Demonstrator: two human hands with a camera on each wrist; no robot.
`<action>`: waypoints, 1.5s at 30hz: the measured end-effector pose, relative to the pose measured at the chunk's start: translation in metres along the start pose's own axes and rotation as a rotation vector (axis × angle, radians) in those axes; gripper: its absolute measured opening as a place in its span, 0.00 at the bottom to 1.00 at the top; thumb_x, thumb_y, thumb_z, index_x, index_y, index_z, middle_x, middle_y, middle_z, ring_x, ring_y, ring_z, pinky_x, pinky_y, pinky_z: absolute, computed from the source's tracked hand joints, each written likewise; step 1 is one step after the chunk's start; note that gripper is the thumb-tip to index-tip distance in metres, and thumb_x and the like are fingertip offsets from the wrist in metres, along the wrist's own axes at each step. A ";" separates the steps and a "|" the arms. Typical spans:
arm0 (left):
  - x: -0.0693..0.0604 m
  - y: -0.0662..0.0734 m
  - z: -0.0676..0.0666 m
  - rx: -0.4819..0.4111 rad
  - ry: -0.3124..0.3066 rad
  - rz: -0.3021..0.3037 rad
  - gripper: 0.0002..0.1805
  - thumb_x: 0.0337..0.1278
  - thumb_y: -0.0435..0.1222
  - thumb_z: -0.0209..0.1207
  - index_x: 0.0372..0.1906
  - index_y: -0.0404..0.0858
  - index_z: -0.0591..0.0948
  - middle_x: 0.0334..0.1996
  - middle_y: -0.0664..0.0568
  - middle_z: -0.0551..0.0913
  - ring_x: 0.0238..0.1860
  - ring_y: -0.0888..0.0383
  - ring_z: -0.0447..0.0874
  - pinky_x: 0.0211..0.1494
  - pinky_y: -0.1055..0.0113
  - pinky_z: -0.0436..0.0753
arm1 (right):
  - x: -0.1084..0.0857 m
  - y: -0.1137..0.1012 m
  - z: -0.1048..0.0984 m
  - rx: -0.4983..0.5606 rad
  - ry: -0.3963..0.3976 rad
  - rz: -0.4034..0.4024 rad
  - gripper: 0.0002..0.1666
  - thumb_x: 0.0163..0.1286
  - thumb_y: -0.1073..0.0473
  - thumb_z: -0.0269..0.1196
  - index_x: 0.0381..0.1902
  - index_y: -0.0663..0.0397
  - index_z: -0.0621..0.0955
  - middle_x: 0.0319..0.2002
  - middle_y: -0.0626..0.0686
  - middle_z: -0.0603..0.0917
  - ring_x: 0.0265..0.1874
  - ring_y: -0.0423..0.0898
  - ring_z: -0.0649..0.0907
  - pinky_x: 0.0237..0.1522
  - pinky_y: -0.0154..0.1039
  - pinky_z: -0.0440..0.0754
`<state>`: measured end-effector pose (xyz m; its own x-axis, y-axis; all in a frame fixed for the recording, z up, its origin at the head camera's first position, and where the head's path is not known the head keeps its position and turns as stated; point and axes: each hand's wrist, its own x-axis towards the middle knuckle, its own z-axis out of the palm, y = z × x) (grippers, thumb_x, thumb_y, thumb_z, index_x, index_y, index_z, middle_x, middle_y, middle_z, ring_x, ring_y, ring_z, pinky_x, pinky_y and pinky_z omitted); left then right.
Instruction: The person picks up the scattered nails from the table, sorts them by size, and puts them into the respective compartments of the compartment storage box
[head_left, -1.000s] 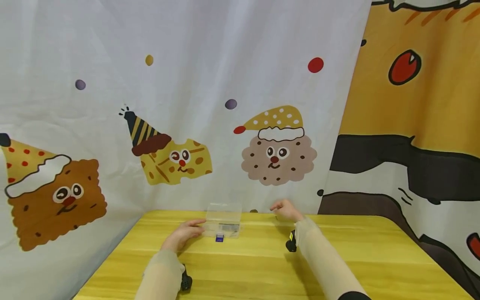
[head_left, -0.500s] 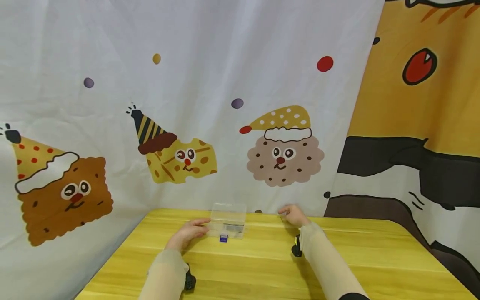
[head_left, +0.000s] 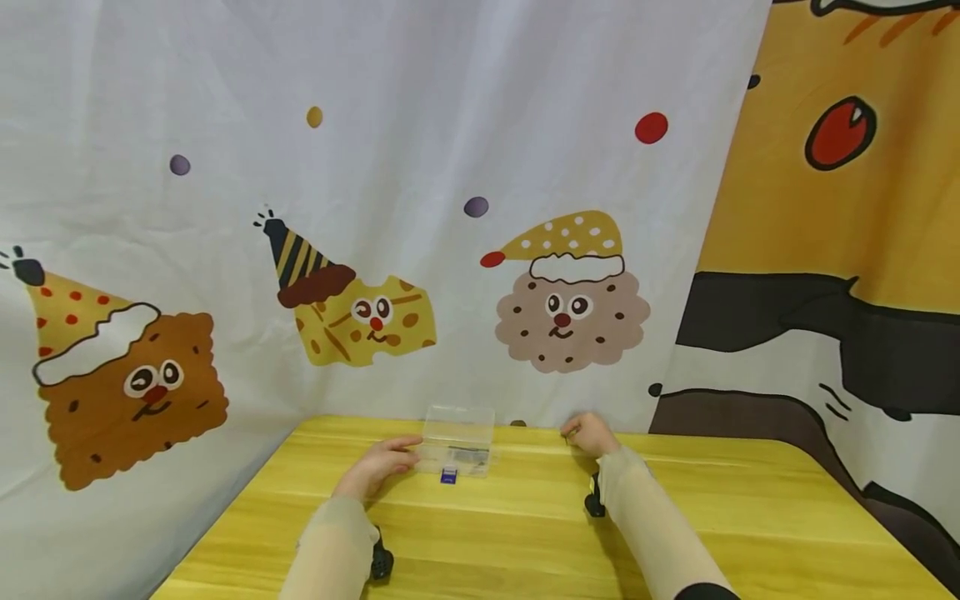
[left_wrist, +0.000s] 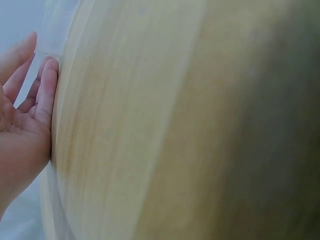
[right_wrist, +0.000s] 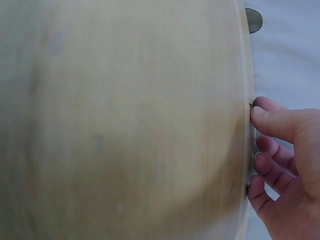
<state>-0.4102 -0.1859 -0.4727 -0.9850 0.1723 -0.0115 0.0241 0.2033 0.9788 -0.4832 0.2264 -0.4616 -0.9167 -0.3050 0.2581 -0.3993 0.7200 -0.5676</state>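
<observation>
A clear plastic box [head_left: 429, 461] with a blue latch [head_left: 448, 477] on its near side lies on the table, its transparent lid [head_left: 459, 423] raised at the back. Something greyish, too small to make out, shows inside its right part. My left hand [head_left: 381, 467] is at the box's left side, fingers extended and touching or very near it. To the right of the box, my right hand [head_left: 592, 434] pinches a tiny dark, pointed thing [right_wrist: 251, 105] between thumb and forefinger, near the table's far edge. Most of that tiny thing is hidden by the fingertips.
The yellow wood-grain table [head_left: 495, 533] ends at a white curtain [head_left: 420, 167] printed with cartoon biscuits. A thin dark mark [right_wrist: 232, 187] shows on the table in the right wrist view. A black wrist camera [head_left: 382, 560] sits on the left wrist.
My right hand has lowered slightly toward the table, its thumb and forefinger now closer to the surface. The left hand stays beside the box. The head view has shifted a little.
</observation>
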 end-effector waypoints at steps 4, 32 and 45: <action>0.002 -0.001 -0.001 -0.012 0.002 -0.004 0.25 0.62 0.26 0.58 0.65 0.26 0.71 0.62 0.30 0.70 0.52 0.50 0.78 0.59 0.53 0.75 | 0.001 0.001 0.000 -0.010 0.018 0.020 0.08 0.52 0.75 0.65 0.30 0.66 0.87 0.31 0.57 0.86 0.33 0.50 0.82 0.39 0.44 0.80; 0.001 -0.002 0.001 0.012 -0.009 0.004 0.25 0.62 0.27 0.58 0.64 0.25 0.71 0.61 0.30 0.71 0.52 0.48 0.78 0.58 0.52 0.75 | -0.004 0.005 0.005 -0.019 0.016 0.073 0.05 0.60 0.71 0.64 0.25 0.63 0.85 0.24 0.49 0.82 0.25 0.45 0.76 0.32 0.41 0.76; 0.000 -0.001 0.001 0.024 -0.003 0.005 0.25 0.62 0.28 0.58 0.64 0.26 0.71 0.62 0.30 0.70 0.53 0.46 0.78 0.58 0.51 0.75 | 0.001 -0.005 -0.002 0.017 0.009 0.016 0.04 0.59 0.72 0.63 0.30 0.68 0.85 0.27 0.53 0.83 0.24 0.45 0.73 0.30 0.40 0.75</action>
<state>-0.4104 -0.1854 -0.4737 -0.9843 0.1762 -0.0071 0.0334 0.2256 0.9736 -0.4821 0.2241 -0.4572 -0.9229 -0.2879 0.2555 -0.3847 0.7141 -0.5848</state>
